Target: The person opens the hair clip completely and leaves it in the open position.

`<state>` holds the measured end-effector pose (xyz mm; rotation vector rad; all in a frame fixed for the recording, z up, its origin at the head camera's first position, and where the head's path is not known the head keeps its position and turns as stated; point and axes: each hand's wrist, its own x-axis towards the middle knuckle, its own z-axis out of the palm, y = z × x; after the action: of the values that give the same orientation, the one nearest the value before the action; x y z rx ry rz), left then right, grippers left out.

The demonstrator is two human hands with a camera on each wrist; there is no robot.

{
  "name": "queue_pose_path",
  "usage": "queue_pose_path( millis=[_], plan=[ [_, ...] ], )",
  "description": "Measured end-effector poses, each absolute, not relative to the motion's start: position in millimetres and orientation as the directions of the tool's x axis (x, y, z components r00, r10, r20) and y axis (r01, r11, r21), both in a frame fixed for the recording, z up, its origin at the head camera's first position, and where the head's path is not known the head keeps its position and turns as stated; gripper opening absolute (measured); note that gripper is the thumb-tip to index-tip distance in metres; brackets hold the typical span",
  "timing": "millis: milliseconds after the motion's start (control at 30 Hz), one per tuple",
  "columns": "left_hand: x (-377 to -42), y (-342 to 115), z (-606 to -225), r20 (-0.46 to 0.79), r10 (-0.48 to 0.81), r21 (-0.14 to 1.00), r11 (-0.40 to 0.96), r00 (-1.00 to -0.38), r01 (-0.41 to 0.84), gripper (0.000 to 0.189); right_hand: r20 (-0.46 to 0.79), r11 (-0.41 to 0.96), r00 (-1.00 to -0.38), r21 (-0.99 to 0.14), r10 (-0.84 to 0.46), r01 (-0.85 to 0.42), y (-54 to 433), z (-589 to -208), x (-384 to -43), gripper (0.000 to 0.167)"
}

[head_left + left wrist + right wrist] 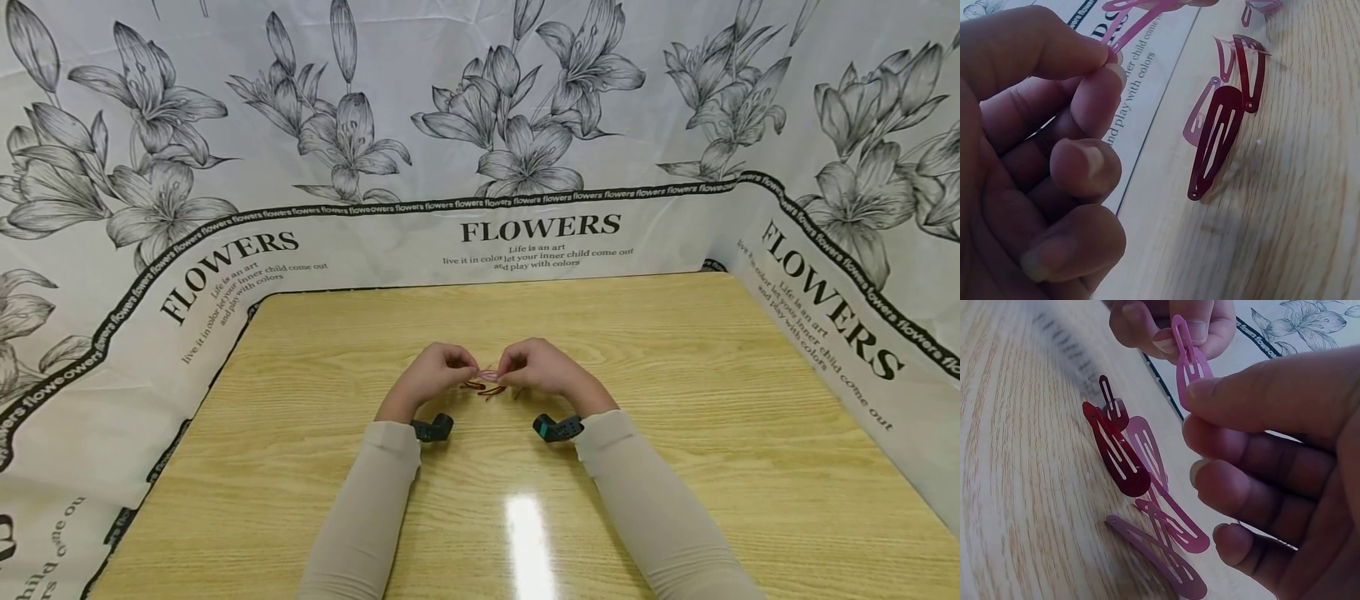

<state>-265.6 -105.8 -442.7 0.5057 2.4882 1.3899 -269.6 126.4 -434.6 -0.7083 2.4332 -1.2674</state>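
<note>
Both hands are raised close together above the table, with a pink snap hair clip (1182,387) stretched between them. The left hand (435,371) pinches the clip's narrow end between thumb and index finger. At its broad end, the thumb and index finger of the right hand (543,367) pinch it. The other fingers of each hand are loosely bent. Below the hands lies a loose group of snap clips: a glossy dark red clip (1135,482), a mauve clip (1190,586) and several more in pink and red, some overlapping.
The wood-grain table (480,517) reaches back to a white cloth (390,258) printed with flowers and lettering, which rises behind it and on both sides. A dark wrist camera (433,428) sits on the left wrist, another camera (558,428) on the right.
</note>
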Motion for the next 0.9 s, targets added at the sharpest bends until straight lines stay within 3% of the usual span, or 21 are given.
queue_pose_path(
  millis=[900],
  plan=[
    [-262.9,-108.8,-443.2,-0.178,0.507,0.808,0.564,-0.844,0.169,0.011,-0.112,0.554,-0.79,-0.771,-0.603,-0.314,125.0,-434.2,-265.1,0.006]
  ],
)
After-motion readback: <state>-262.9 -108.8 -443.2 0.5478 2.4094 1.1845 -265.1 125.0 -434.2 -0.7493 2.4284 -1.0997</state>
